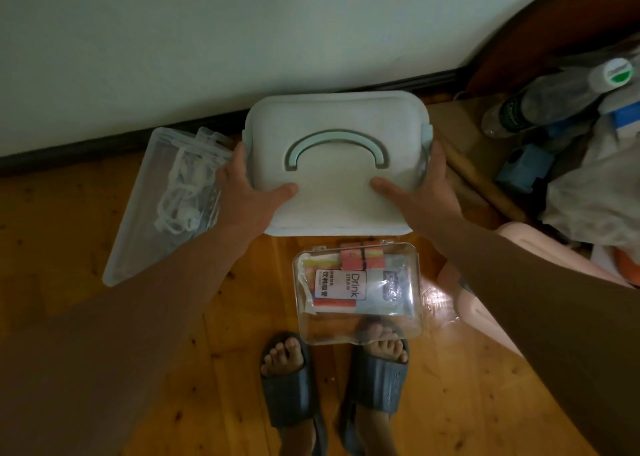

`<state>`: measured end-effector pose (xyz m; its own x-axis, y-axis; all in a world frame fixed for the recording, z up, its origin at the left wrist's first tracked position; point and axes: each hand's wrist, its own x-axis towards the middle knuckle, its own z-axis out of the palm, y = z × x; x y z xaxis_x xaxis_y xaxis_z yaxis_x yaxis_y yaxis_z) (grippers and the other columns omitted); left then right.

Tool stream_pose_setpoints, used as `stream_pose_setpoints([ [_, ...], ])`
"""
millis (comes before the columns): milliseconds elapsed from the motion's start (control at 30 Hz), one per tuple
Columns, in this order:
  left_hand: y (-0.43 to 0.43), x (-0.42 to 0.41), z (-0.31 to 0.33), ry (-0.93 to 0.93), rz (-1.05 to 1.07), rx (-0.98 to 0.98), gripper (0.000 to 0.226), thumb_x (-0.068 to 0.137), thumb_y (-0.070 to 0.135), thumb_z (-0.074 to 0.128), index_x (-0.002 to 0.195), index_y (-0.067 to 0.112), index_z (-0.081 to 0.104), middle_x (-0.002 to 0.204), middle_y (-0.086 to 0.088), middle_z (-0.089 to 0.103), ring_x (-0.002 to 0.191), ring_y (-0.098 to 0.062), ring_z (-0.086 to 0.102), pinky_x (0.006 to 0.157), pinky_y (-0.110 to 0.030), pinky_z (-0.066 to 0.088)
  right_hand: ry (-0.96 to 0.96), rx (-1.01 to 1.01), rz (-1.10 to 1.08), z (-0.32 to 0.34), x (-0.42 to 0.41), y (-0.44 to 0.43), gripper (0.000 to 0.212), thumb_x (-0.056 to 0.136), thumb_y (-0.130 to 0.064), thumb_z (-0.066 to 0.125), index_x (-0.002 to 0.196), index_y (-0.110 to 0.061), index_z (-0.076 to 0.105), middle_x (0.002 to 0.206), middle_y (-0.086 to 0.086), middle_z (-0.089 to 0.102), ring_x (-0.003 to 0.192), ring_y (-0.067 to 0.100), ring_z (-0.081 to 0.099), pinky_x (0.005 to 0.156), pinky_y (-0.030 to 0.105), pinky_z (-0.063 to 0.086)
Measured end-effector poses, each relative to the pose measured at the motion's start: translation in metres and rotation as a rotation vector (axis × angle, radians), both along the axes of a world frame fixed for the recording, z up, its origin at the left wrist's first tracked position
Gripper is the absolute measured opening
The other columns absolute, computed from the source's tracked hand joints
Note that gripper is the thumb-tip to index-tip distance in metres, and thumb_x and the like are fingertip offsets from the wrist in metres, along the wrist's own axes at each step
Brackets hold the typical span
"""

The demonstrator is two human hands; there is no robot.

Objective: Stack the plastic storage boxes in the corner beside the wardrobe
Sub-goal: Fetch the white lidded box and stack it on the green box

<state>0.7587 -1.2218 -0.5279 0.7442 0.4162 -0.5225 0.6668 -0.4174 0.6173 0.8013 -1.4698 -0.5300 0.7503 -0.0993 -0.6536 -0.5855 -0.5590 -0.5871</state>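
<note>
We hold the white lidded storage box between both hands, out in front of us and close to the wall, with its pale green carry handle folded flat on the lid between our thumbs. Our left hand clasps the left end, thumb pressed on the lid and fingers wrapped under the edge; our right hand does the same at the right end. Both hands are half closed around the box, neither slack nor clenched.

To do this step well, we judge that we should keep the box level, move it toward the corner without tilting, and set it down square before letting go.

Just below our hands, nearer our feet, the clear straw box waits on the wooden floor. Left of our left hand lies a clear flat box of white cables. The wardrobe seems to rise to the right of our right hand.
</note>
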Motion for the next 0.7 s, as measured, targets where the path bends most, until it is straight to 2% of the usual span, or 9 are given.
stream_pose_setpoints([
  [100,-0.001,-0.001,0.001,0.009,0.023,-0.027,0.111,0.070,0.037,0.083,0.153,0.031,0.010,0.156,-0.004,0.016,0.141,-0.022,0.022,0.111,-0.041,0.030,-0.004,-0.001,0.003,0.002,-0.001,-0.002,0.111,0.070,-0.053,0.075,0.150,-0.034,0.001,0.151,0.006,0.026,0.128,0.031,0.041,0.097,0.050,0.046],
  [200,-0.002,-0.003,0.003,0.001,0.048,-0.057,0.114,0.068,0.036,0.084,0.153,0.033,0.009,0.157,-0.003,0.017,0.142,-0.022,0.023,0.113,-0.046,0.029,-0.006,0.010,-0.012,0.005,-0.003,-0.006,0.110,0.069,-0.053,0.076,0.149,-0.036,0.003,0.150,0.006,0.028,0.126,0.030,0.043,0.095,0.051,0.047],
  [300,-0.004,-0.005,0.006,0.001,0.078,-0.106,0.116,0.068,0.035,0.085,0.153,0.034,0.007,0.158,-0.001,0.019,0.142,-0.022,0.025,0.113,-0.050,0.031,-0.030,0.013,-0.019,0.008,-0.004,-0.009,0.109,0.069,-0.052,0.077,0.150,-0.035,0.005,0.148,0.006,0.030,0.123,0.029,0.044,0.090,0.043,0.048],
  [400,-0.004,-0.007,0.014,0.018,0.108,-0.145,0.118,0.066,0.035,0.086,0.153,0.036,0.006,0.159,0.001,0.019,0.141,-0.022,0.026,0.112,-0.052,0.032,-0.042,0.012,-0.025,0.015,-0.008,-0.011,0.108,0.070,-0.052,0.076,0.149,-0.036,0.005,0.148,0.005,0.030,0.122,0.028,0.044,0.084,0.037,0.046],
  [567,-0.004,-0.006,0.031,0.019,0.131,-0.174,0.119,0.064,0.036,0.087,0.152,0.038,0.008,0.156,0.000,0.023,0.138,-0.023,0.031,0.109,-0.053,0.036,-0.057,0.012,-0.024,0.033,-0.010,-0.014,0.105,0.070,-0.053,0.075,0.149,-0.038,0.007,0.148,0.005,0.030,0.123,0.028,0.044,0.081,0.036,0.045],
  [700,-0.004,-0.008,0.049,-0.004,0.130,-0.155,0.116,0.063,0.038,0.087,0.151,0.037,0.011,0.154,0.000,0.026,0.136,-0.023,0.034,0.107,-0.051,0.039,-0.072,-0.003,-0.007,0.051,-0.009,-0.013,0.105,0.069,-0.058,0.074,0.148,-0.040,0.007,0.148,0.005,0.031,0.121,0.028,0.046,0.085,0.040,0.048],
])
